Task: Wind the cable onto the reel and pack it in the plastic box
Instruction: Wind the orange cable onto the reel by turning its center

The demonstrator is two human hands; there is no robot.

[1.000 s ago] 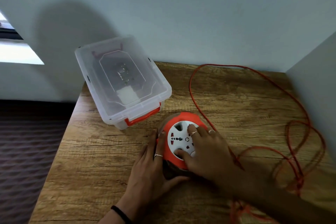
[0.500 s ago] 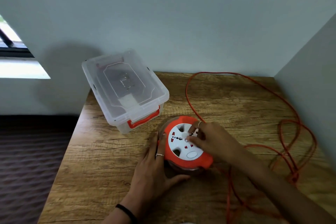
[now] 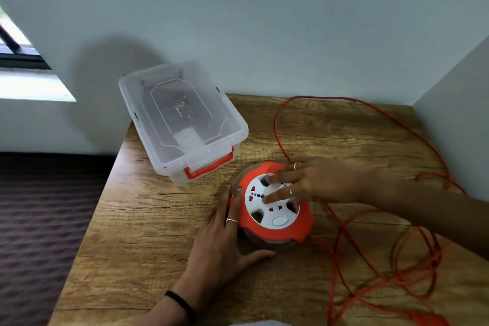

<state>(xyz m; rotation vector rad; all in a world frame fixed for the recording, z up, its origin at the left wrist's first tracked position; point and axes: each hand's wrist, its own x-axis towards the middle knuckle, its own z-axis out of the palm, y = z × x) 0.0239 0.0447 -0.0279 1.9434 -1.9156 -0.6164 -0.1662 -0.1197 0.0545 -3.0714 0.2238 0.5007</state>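
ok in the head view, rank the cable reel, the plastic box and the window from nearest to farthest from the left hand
1. Cable reel: touching; the left hand braces its left side.
2. Plastic box: up and left of the hand, lid on, at the table's back left corner.
3. Window: farthest, on the far left wall, beyond the table.

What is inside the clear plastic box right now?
Through the closed lid of the plastic box only a pale patch and glare show. No cable or reel lies in it. Its floor is too blurred to read.
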